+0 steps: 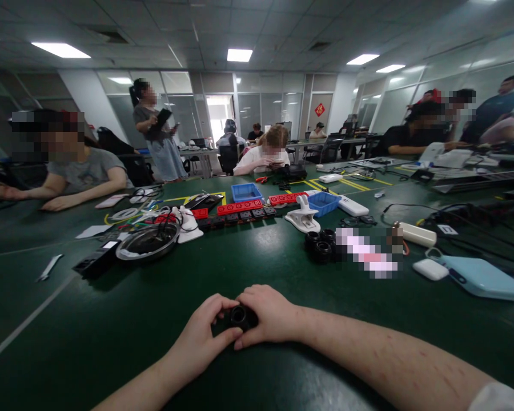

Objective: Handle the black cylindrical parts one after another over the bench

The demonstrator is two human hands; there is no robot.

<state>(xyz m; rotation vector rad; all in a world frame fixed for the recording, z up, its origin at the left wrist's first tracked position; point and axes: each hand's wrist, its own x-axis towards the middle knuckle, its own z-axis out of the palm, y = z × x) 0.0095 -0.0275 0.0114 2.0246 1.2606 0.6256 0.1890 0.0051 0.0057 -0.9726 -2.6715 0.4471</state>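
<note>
Both my hands rest on the green table (111, 319) near its front edge and hold one small black round part (239, 315) with a hole in its top. My left hand (203, 337) curls its fingers round the part's left side. My right hand (268, 315) closes over its right side, thumb along the bottom. A cluster of similar black round parts (321, 244) lies further back on the table, right of centre.
A round metal dish (148, 242) with cables sits left of centre, with black and red blocks (240, 212) in rows and two blue bins (246, 192) behind it. A white clamp (302, 218), a light blue case (482, 277) and white devices lie right. Several people sit or stand around.
</note>
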